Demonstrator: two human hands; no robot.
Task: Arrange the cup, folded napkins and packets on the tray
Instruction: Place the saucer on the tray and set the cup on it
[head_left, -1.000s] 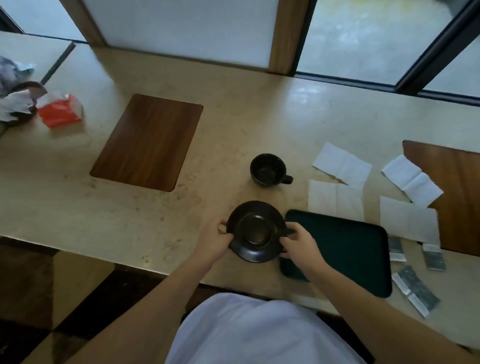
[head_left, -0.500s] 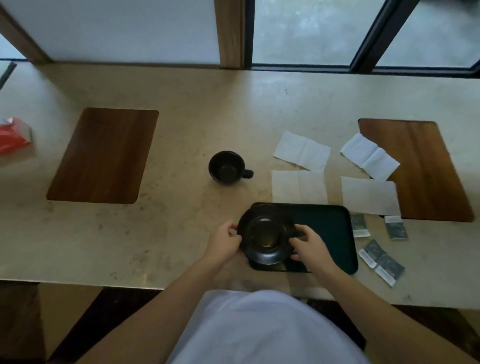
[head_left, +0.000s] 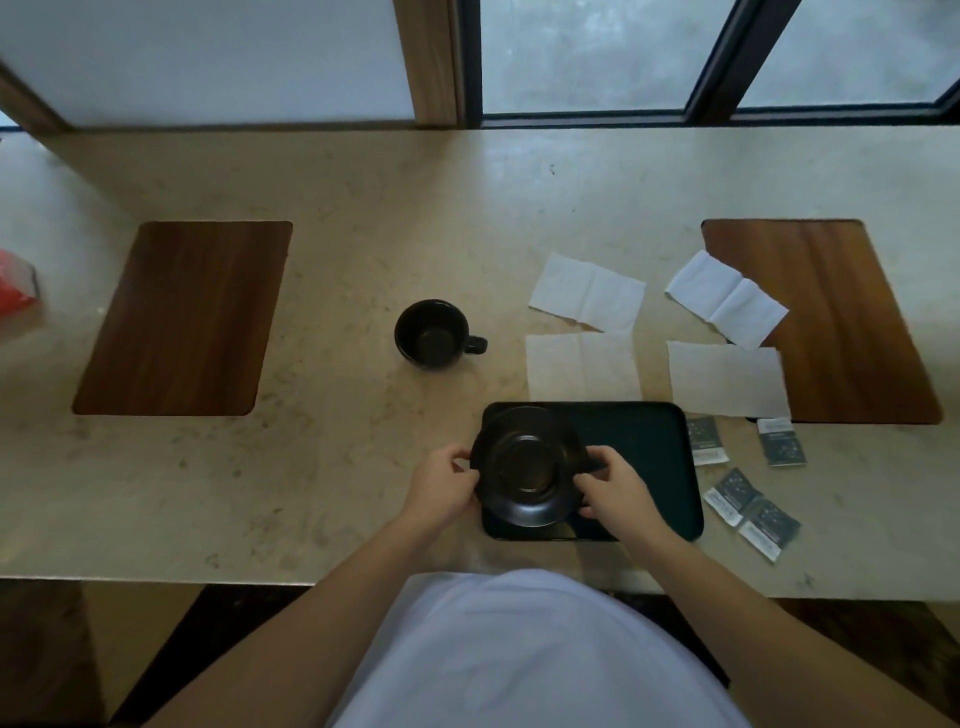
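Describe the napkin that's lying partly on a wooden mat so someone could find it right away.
Start at the wooden placemat on the right of the counter. The napkin lies angled across its left edge. The other three napkins lie wholly on the stone; only this one overlaps the wood.

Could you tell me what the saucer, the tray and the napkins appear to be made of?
The saucer looks like glazed black ceramic: smooth, with a soft sheen in its centre well. The tray is dark and matte, with rounded corners and a raised rim, probably plastic, though that stays uncertain. The napkins look like thin white paper tissue, showing fold creases.
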